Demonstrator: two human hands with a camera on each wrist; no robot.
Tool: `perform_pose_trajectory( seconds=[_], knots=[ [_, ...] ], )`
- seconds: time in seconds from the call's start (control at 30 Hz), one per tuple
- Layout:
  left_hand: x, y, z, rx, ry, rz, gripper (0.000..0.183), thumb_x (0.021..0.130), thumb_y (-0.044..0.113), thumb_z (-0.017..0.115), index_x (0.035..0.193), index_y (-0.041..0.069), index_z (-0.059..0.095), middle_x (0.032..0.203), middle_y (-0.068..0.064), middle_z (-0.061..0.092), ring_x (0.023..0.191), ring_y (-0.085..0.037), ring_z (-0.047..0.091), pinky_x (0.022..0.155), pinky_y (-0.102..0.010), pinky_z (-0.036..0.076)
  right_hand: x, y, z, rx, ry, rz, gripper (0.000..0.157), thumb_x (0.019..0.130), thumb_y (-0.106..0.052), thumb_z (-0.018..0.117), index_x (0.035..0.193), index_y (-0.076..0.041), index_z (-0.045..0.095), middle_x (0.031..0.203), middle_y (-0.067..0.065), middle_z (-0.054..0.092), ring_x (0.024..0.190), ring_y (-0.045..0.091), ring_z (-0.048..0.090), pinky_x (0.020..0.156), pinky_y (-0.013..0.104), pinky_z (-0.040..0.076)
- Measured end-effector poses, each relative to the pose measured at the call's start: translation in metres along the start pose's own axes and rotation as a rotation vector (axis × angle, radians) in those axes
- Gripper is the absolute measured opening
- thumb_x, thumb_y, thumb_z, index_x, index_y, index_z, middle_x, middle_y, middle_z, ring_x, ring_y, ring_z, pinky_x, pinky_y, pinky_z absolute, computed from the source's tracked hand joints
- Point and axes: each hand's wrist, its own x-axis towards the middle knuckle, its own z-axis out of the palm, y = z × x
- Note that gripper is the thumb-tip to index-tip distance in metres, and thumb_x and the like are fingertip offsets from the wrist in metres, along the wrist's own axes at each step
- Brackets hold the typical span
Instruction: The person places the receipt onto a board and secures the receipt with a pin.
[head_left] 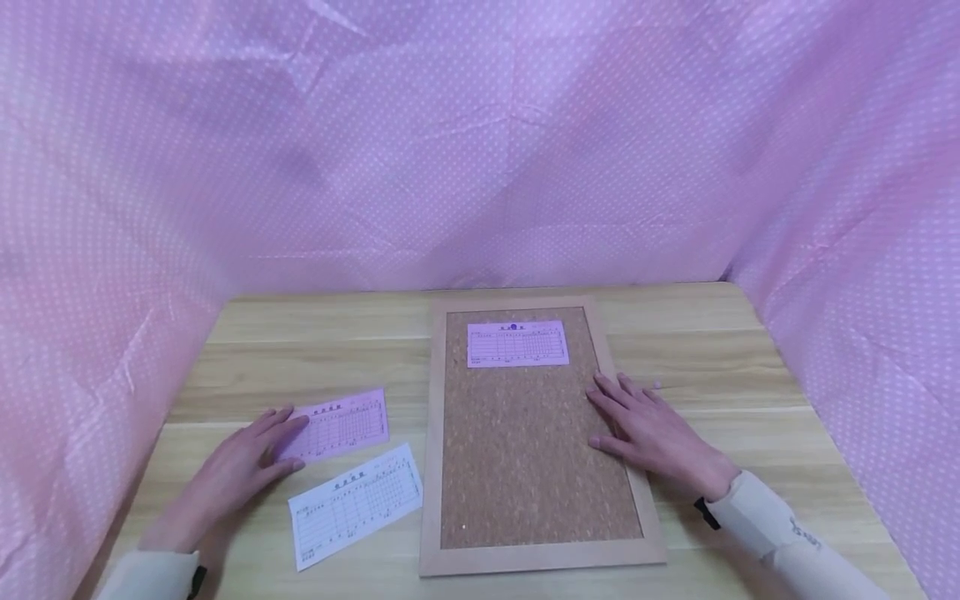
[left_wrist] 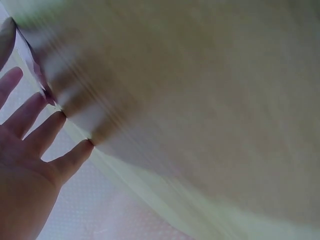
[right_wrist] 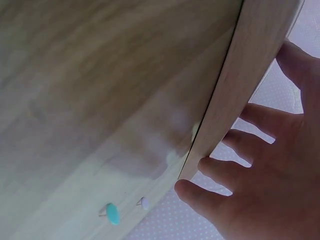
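My left hand (head_left: 255,450) rests at the left end of a pink printed slip (head_left: 348,425), its fingertips over the paper and fingers extended. Just below that lies a white printed slip (head_left: 356,504), tilted on the table. A wood-framed cork board (head_left: 536,458) occupies the middle, with another pink slip (head_left: 517,346) held near its top by a dark purple pushpin (head_left: 513,327). On the board's right edge rests my right hand (head_left: 652,429), fingers spread. From the right wrist view, its fingertips touch along the wooden frame (right_wrist: 240,75).
A teal pushpin (right_wrist: 112,213) and a pale lilac pushpin (right_wrist: 144,203) stand on the light wood table (head_left: 750,467) beyond the right hand. Pink dotted cloth (head_left: 480,150) hangs behind and on both sides of the table.
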Motion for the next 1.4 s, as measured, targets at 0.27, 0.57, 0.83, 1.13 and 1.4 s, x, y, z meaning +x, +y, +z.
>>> perform_pose_trajectory(
  seconds=[0.27, 0.57, 0.83, 1.13, 1.4],
  knots=[
    [-0.001, 0.002, 0.005, -0.04, 0.051, 0.015, 0.054, 0.089, 0.021, 0.081, 0.138, 0.007, 0.064, 0.143, -0.029, 0.053, 0.128, -0.055, 0.05, 0.102, -0.073, 0.038, -0.001, 0.0, -0.001, 0.01, -0.016, 0.003, 0.071, 0.1, -0.049, 0.065, 0.152, -0.004, 0.05, 0.164, 0.02, 0.035, 0.146, 0.052, 0.032, 0.113, 0.071, 0.03],
    [0.006, 0.01, 0.004, -0.104, 0.164, 0.051, 0.039, 0.084, 0.0, 0.081, 0.121, 0.004, 0.073, 0.126, -0.024, 0.06, 0.111, -0.049, 0.061, 0.092, -0.068, 0.049, 0.002, 0.0, -0.004, 0.021, -0.027, 0.006, 0.072, 0.098, -0.047, 0.068, 0.152, -0.002, 0.05, 0.163, 0.022, 0.036, 0.146, 0.053, 0.033, 0.112, 0.07, 0.032],
    [0.012, 0.019, -0.003, -0.175, 0.324, 0.096, 0.04, 0.075, -0.019, 0.078, 0.109, 0.003, 0.077, 0.116, -0.017, 0.064, 0.101, -0.04, 0.066, 0.083, -0.019, 0.056, 0.005, -0.002, -0.004, 0.034, -0.036, 0.009, 0.073, 0.098, -0.047, 0.068, 0.152, -0.001, 0.049, 0.163, 0.022, 0.035, 0.146, 0.054, 0.032, 0.114, 0.069, 0.031],
    [0.023, 0.044, -0.016, -0.311, 0.385, 0.069, 0.038, 0.083, -0.016, 0.074, 0.116, 0.003, 0.076, 0.123, -0.014, 0.063, 0.109, -0.006, 0.058, 0.083, -0.003, 0.042, 0.006, -0.006, -0.006, 0.051, -0.035, 0.006, 0.072, 0.099, -0.047, 0.068, 0.151, -0.002, 0.05, 0.162, 0.023, 0.037, 0.145, 0.055, 0.033, 0.113, 0.07, 0.031],
    [0.048, 0.087, -0.025, -0.523, 0.387, 0.097, 0.033, 0.089, -0.015, 0.07, 0.118, -0.001, 0.074, 0.129, -0.011, 0.06, 0.101, 0.001, 0.059, 0.076, -0.011, 0.053, 0.007, -0.007, -0.012, 0.043, -0.032, 0.016, 0.068, 0.098, -0.045, 0.07, 0.148, -0.002, 0.055, 0.159, 0.022, 0.042, 0.143, 0.055, 0.036, 0.108, 0.072, 0.035]
  ],
)
